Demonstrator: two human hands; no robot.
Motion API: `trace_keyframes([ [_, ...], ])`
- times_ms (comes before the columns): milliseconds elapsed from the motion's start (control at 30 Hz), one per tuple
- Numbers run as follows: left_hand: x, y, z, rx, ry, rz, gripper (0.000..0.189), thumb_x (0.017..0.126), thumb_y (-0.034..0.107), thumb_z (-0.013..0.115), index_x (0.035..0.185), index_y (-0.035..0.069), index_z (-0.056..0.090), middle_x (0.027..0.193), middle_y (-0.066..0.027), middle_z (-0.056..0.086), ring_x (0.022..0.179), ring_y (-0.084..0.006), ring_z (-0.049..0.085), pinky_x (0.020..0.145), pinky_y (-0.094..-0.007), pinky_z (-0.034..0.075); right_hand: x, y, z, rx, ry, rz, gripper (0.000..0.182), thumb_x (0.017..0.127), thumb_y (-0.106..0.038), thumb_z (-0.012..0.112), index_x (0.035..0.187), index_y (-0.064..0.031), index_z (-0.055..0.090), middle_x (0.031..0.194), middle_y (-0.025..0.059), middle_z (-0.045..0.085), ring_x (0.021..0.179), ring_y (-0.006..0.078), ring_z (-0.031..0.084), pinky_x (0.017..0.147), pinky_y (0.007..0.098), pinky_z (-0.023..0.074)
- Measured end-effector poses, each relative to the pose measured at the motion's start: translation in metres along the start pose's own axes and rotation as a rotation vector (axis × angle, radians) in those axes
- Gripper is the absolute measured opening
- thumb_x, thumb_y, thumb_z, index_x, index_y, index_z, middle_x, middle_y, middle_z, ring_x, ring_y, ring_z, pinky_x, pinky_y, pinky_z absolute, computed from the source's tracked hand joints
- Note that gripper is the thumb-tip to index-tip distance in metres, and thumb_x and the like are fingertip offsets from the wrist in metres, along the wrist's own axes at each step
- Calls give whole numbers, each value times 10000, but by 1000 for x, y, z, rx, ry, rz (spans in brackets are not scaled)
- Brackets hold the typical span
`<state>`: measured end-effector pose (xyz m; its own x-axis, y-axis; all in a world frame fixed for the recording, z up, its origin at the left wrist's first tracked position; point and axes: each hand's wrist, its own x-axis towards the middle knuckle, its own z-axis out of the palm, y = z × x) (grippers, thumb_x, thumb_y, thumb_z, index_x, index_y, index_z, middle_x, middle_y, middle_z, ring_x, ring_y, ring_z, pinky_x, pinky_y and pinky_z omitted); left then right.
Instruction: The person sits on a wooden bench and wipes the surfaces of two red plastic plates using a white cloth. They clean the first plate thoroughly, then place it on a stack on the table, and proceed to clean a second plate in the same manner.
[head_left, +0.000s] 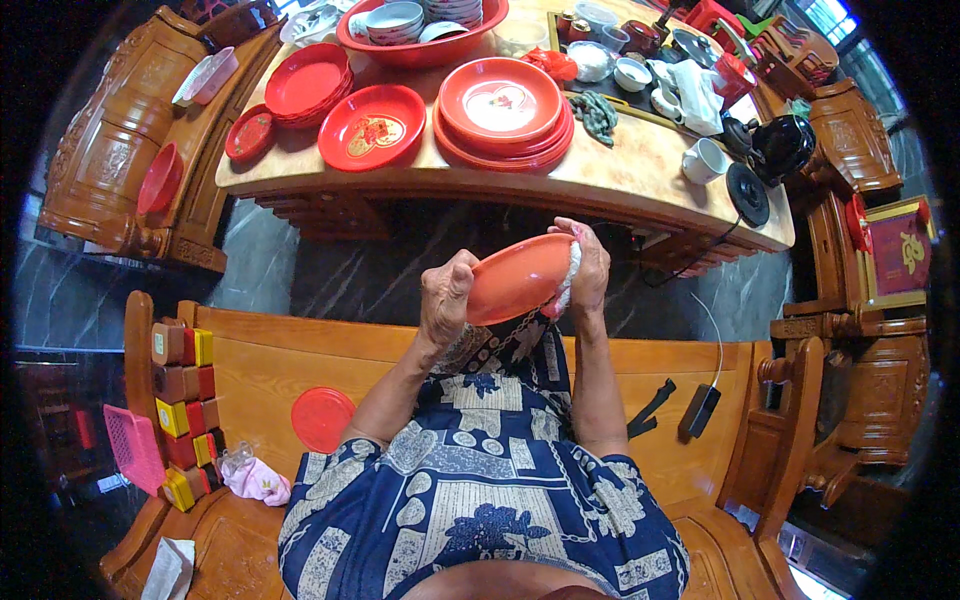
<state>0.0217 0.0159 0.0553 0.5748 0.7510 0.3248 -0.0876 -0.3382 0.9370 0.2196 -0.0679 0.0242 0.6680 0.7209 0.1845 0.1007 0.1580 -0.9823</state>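
A red plate (517, 281) is tilted up above my lap, its plain underside towards me. My left hand (448, 296) grips its left rim with the thumb on the near side. At the opposite rim, my right hand (589, 266) presses a white and pink cloth (568, 281) against the plate. Beyond my hands, a stack of red plates (501, 101) stands at the table's front edge. To its left lie a red dish with a gold print (371, 129), a pile of red plates (307, 81) and a small red dish (250, 135).
A red basin (420, 52) holds stacked bowls at the back of the table (637, 142). On the right are a green cloth (594, 118), a white mug (703, 161) and a black kettle (780, 146). A red lid-like disc (322, 418) lies on the bench by my left arm.
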Motion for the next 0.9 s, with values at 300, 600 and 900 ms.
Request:
trace_keyframes([
  [300, -1, 13, 7, 21, -31, -50, 692, 962, 625, 260, 761, 22, 534, 615, 12, 456, 578, -72, 393, 518, -253, 314, -4, 18, -3, -85, 163, -20, 444, 967, -246, 326, 1159, 51, 595, 1137, 179, 624, 1054, 267, 590, 943, 344, 442],
  [600, 0, 16, 18, 39, -109, -12, 688, 972, 603, 214, 854, 15, 551, 678, -137, 535, 629, -245, 563, 592, -335, 428, -23, -51, 38, -548, 236, -459, 457, 901, -239, 434, 1280, 5, 514, 1332, 189, 491, 1321, 360, 363, 1117, 460, 220],
  [900, 1, -2, 8, -467, -179, -273, 789, 950, 647, 222, 1247, -18, 525, 1158, -84, 589, 1048, -148, 556, 898, -293, 453, -55, -63, 74, -493, -91, -731, 519, 756, -145, 623, 1256, -64, 511, 1383, 196, 410, 1327, 406, 344, 1095, 532, 249],
])
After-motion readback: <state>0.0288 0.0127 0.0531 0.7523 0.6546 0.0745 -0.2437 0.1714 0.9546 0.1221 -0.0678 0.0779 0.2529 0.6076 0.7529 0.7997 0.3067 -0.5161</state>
